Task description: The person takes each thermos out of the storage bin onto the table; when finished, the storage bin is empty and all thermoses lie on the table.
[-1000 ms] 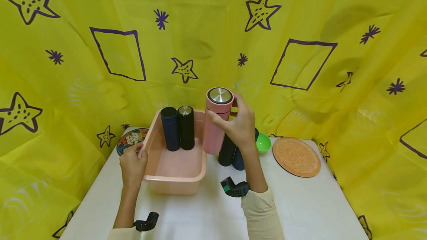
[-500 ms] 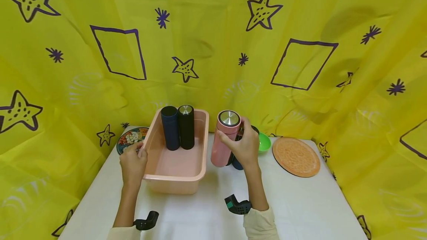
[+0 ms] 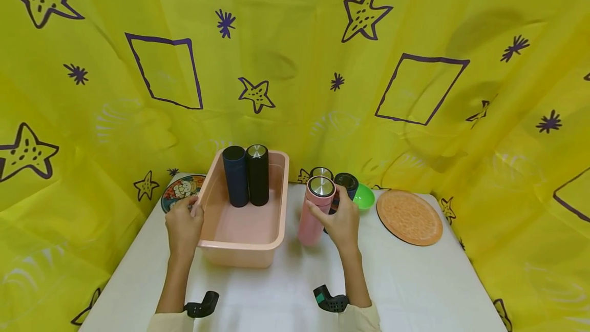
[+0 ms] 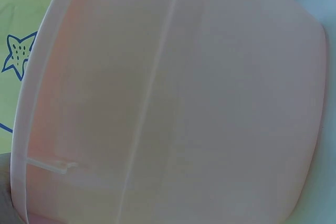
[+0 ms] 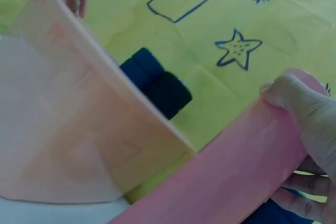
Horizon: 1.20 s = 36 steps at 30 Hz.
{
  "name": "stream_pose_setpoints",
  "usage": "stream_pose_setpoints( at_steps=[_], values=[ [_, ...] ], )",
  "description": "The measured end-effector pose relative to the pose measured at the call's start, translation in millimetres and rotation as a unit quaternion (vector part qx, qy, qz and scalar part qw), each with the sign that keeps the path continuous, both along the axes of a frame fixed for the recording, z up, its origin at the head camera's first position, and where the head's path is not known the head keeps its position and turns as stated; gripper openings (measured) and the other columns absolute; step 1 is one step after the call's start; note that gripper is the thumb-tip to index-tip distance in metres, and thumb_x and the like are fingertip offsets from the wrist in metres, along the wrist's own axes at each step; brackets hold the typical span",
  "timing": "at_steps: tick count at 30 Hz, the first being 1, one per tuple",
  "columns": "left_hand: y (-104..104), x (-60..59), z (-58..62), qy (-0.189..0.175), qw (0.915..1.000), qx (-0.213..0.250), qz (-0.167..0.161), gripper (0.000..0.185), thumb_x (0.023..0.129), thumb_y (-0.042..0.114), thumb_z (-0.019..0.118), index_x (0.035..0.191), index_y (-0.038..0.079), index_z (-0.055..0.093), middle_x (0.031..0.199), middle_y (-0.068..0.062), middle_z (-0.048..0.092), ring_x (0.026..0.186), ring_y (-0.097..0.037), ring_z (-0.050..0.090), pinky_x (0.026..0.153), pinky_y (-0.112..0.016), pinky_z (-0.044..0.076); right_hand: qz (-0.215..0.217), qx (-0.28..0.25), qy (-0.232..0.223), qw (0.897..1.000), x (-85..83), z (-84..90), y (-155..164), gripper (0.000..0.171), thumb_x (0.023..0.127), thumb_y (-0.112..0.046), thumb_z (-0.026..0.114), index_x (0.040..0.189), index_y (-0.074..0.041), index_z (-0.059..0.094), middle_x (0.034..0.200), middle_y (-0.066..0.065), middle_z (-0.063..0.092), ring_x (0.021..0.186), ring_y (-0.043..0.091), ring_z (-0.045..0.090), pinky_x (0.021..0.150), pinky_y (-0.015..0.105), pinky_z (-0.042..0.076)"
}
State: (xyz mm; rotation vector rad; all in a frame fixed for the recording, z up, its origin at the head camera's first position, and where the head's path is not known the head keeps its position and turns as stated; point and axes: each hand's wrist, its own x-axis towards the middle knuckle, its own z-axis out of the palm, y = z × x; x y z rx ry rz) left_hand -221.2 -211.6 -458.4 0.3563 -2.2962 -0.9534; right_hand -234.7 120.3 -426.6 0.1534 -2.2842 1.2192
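The right hand (image 3: 342,219) curls around the pink flask (image 3: 315,212), which stands upright on the counter (image 3: 415,281). Two dark flasks (image 3: 341,183) stand just behind it, a green bowl (image 3: 365,196) beyond them. The left hand (image 3: 183,227) grips the rim of the tub (image 3: 239,250), which holds two more flasks (image 3: 246,175).

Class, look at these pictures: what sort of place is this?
Probably a staged recording setup, not a home: a yellow printed backdrop wraps a white table, and both wrists wear cameras.
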Motion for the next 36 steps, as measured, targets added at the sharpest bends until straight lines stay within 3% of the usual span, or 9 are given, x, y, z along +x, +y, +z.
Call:
stream_pose_setpoints(
  at_steps=[6, 14, 28, 36],
  values=[
    [0, 0.7, 0.1, -0.002, 1.0000, -0.001, -0.001, 0.027, 0.088, 0.005, 0.064, 0.111, -0.009, 0.067, 0.107, -0.032, 0.067, 0.090, -0.047, 0.068, 0.074, -0.056, 0.057, -0.021, 0.008, -0.015, 1.000, 1.5, -15.4, 1, 0.064, 0.069, -0.036, 0.086, 0.117, -0.001, 0.061, 0.097, 0.016, 0.072, 0.082, 0.026, 0.069, 0.072, 0.044, 0.058],
    [1, 0.4, 1.2, 0.000, 1.0000, -0.004, -0.001, 0.026, 0.087, 0.004, 0.064, 0.110, -0.009, 0.068, 0.107, -0.031, 0.068, 0.090, -0.046, 0.068, 0.075, -0.056, 0.056, -0.025, -0.006, -0.046, 0.999, 0.4, -28.8, 1, 0.066, 0.071, -0.034, 0.086, 0.121, 0.000, 0.060, 0.103, 0.019, 0.072, 0.090, 0.030, 0.069, 0.077, 0.047, 0.057],
    [3, 2.7, -1.7, 0.006, 1.0000, -0.006, 0.000, 0.025, 0.086, 0.003, 0.066, 0.108, -0.009, 0.068, 0.104, -0.032, 0.068, 0.090, -0.046, 0.068, 0.074, -0.056, 0.056, -0.042, -0.021, -0.027, 0.999, -4.4, -41.8, 2, 0.067, 0.068, -0.028, 0.088, 0.120, 0.002, 0.061, 0.105, 0.022, 0.072, 0.095, 0.034, 0.069, 0.078, 0.049, 0.057],
    [0, 1.7, -1.5, 0.042, 0.9986, -0.031, -0.002, 0.024, 0.082, 0.000, 0.066, 0.103, -0.011, 0.069, 0.098, -0.033, 0.068, 0.091, -0.050, 0.065, 0.075, -0.060, 0.053, -0.037, -0.035, -0.033, 0.998, -5.7, -43.2, 0, 0.069, 0.068, -0.029, 0.089, 0.122, 0.002, 0.060, 0.108, 0.021, 0.071, 0.098, 0.034, 0.069, 0.081, 0.048, 0.057]
  ],
)
